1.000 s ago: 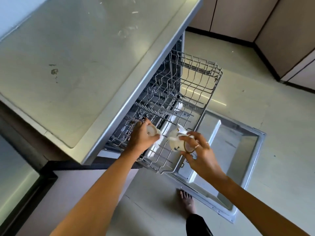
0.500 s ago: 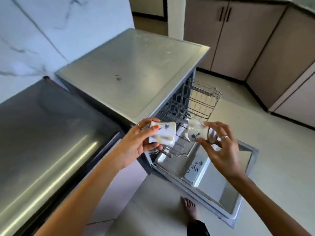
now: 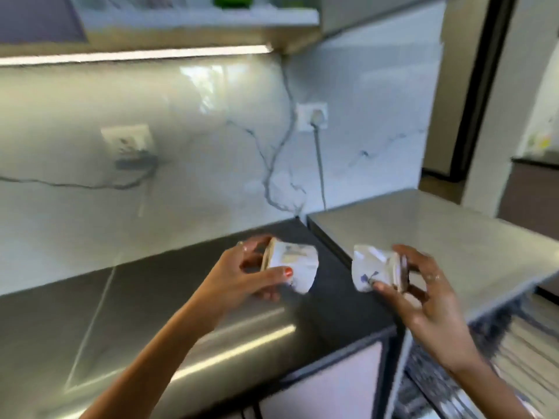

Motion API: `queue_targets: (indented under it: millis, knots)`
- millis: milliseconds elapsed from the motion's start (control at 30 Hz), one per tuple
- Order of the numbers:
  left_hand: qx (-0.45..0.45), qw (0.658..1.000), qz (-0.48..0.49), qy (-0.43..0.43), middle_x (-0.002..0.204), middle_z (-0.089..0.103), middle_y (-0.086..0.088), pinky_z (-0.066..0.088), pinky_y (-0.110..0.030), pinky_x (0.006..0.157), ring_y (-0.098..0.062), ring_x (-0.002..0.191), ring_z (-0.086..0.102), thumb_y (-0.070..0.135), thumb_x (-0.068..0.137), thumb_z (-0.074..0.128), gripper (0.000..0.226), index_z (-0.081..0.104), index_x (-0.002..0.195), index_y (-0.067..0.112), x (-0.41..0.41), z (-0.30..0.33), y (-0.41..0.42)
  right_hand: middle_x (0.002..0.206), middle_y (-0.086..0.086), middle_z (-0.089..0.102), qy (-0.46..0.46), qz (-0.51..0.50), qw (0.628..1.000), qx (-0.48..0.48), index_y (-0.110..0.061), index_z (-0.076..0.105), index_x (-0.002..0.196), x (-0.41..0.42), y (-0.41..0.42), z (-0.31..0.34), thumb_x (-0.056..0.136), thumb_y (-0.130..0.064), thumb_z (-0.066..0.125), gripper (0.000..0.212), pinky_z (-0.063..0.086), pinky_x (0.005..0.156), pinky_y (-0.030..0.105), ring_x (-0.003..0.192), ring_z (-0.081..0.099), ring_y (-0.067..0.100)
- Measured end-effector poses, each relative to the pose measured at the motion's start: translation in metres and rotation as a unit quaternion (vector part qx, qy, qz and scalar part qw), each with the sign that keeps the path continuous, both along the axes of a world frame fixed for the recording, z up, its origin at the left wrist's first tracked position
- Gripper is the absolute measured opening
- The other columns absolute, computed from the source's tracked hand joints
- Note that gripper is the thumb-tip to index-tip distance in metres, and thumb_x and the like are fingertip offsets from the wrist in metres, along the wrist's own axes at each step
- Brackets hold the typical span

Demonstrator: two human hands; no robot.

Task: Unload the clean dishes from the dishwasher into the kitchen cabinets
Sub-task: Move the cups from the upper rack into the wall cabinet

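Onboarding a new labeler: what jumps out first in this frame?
Two small white cups with blue markings, held on their sides above the dark countertop: the left hand grips one cup, the right hand grips the other cup. Behind them, a glossy marble backsplash with a plugged-in socket.

Motion blur and cut-off edges

Both cups (image 3: pixel 295 267) (image 3: pixel 373 269) are smeared, their blue marks unreadable; the green thing (image 3: pixel 233 0) on the shelf (image 3: pixel 196 18) is cropped by the top edge; the dishwasher rack (image 3: pixel 447 379) at lower right is streaked beyond telling.
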State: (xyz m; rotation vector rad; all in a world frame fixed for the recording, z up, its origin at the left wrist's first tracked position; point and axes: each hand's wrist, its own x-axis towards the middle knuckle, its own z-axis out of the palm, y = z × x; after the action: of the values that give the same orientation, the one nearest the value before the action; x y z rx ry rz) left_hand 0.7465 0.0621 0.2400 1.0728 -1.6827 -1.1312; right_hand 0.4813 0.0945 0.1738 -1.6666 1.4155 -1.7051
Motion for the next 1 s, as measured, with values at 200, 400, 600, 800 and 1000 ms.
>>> queue_targets:
  millis: [200, 400, 600, 800, 1000]
  knots:
    - [-0.115, 0.978, 0.171, 0.022, 0.067, 0.07, -0.001, 0.049, -0.019, 0.049, -0.014, 0.051, 0.063, 0.012, 0.075, 0.073, 0.028, 0.064, 0.101, 0.018, 0.068, 0.063, -0.014, 0.1, -0.002, 0.063, -0.036, 0.106, 0.99, -0.083, -0.029, 0.055, 0.105, 0.066, -0.058, 0.067, 0.067, -0.001, 0.08, 0.053, 0.047, 0.067, 0.003, 0.081, 0.063, -0.009]
    - [-0.203, 0.956, 0.211, -0.017, 0.089, 0.071, 0.006, 0.049, -0.016, 0.051, -0.007, 0.056, 0.064, 0.032, 0.071, 0.073, 0.034, 0.063, 0.103, 0.028, 0.106, 0.15, -0.041, 0.109, -0.016, 0.061, -0.004, 0.158, 0.966, -0.205, -0.041, 0.054, 0.107, 0.119, -0.127, 0.173, 0.068, -0.023, 0.079, 0.05, 0.047, 0.078, 0.007, 0.101, 0.058, -0.001]
    - [-0.262, 0.929, 0.26, -0.004, 0.088, 0.066, -0.007, 0.046, -0.016, 0.046, -0.005, 0.052, 0.058, 0.04, 0.069, 0.077, 0.054, 0.055, 0.115, 0.022, 0.103, 0.239, -0.084, 0.101, -0.027, 0.055, 0.063, 0.145, 0.946, -0.282, -0.029, 0.053, 0.11, 0.135, -0.192, 0.271, 0.072, -0.015, 0.08, 0.049, 0.047, 0.07, 0.004, 0.092, 0.056, -0.004]
    - [-0.341, 0.898, 0.277, -0.019, 0.085, 0.07, -0.011, 0.048, -0.017, 0.045, -0.005, 0.051, 0.057, 0.044, 0.07, 0.078, 0.054, 0.055, 0.112, 0.02, 0.089, 0.294, -0.139, 0.11, -0.008, 0.061, 0.131, 0.143, 0.939, -0.284, -0.019, 0.058, 0.123, 0.139, -0.262, 0.345, 0.079, -0.018, 0.075, 0.047, 0.045, 0.077, 0.006, 0.094, 0.056, 0.006]
    - [-0.379, 0.87, 0.314, -0.006, 0.084, 0.066, -0.002, 0.045, -0.018, 0.049, -0.003, 0.062, 0.059, 0.05, 0.069, 0.077, 0.064, 0.046, 0.119, 0.023, 0.08, 0.33, -0.194, 0.109, -0.007, 0.061, 0.161, 0.142, 0.929, -0.301, -0.017, 0.059, 0.121, 0.141, -0.313, 0.385, 0.087, -0.021, 0.066, 0.035, 0.045, 0.092, 0.022, 0.103, 0.058, 0.009]
